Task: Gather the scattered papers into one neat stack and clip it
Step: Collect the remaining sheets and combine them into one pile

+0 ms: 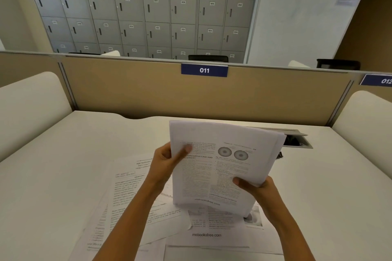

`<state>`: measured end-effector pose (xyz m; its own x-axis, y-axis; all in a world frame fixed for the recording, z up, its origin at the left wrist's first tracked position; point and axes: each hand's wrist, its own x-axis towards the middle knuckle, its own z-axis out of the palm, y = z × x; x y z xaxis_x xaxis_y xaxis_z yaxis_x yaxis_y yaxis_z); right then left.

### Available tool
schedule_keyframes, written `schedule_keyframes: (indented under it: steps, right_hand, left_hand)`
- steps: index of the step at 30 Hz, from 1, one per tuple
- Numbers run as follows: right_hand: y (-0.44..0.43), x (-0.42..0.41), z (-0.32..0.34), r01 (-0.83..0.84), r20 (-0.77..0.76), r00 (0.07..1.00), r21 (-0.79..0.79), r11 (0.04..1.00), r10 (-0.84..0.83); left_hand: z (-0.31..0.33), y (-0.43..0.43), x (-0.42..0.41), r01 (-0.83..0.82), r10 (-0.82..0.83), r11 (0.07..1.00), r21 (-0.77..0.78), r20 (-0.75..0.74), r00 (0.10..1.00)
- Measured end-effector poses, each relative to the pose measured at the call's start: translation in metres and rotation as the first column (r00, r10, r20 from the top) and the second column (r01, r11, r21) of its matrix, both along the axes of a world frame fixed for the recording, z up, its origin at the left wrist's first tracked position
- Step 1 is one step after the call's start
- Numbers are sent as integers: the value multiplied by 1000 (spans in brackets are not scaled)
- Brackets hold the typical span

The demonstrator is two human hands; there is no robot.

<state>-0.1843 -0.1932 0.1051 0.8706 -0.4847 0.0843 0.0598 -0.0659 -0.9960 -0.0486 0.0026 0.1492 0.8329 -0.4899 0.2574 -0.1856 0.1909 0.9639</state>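
now two hands, left [164,164] and right [258,187], clutch one paper stack [203,178] above several loose sheets [127,188].

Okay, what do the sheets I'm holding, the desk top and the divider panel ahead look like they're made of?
Held sheets: thin white office paper, matte, printed in black; they curve in the grip.
Desk top: smooth off-white surface with a faint sheen, probably laminate.
Divider panel: flat tan face, matte, perhaps fabric or laminate over board; too blurred to say.
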Motion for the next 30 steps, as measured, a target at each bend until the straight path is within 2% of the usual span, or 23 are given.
schedule_keyframes:
  steps: [4, 10, 13, 16, 24, 28, 30]
  right_hand:
    - [6, -1, 14, 109, 102, 989, -42, 993, -104]
    - [21, -8, 66, 199, 437, 884, -25, 980, -169]
    - [31, -9, 86, 250, 540, 820, -42, 967, -189]
    - [36, -8, 91, 311, 574, 781, -16, 950, -246]
    - [32, -6, 85, 347, 587, 771, -62, 936, -247]
    - [34, -6, 86, 389, 613, 733, -22, 921, -295]
    - [34, -5, 82, 399, 603, 740, -35, 916, -299]
  left_hand:
    - [25, 0, 0, -82, 102, 974, -210, 85, 991]
    - [47, -9, -12, -134, 165, 955, -266, 97, 982]
    - [48, -11, -14, -155, 185, 944, -290, 82, 979]
    - [48, -11, -14, -164, 190, 939, -303, 57, 980]
    - [44, -9, -12, -173, 203, 939, -297, 73, 976]
    - [39, -7, -10, -127, 190, 934, -334, 163, 968]
    - [32, -5, -7, -79, 149, 952, -297, 222, 964]
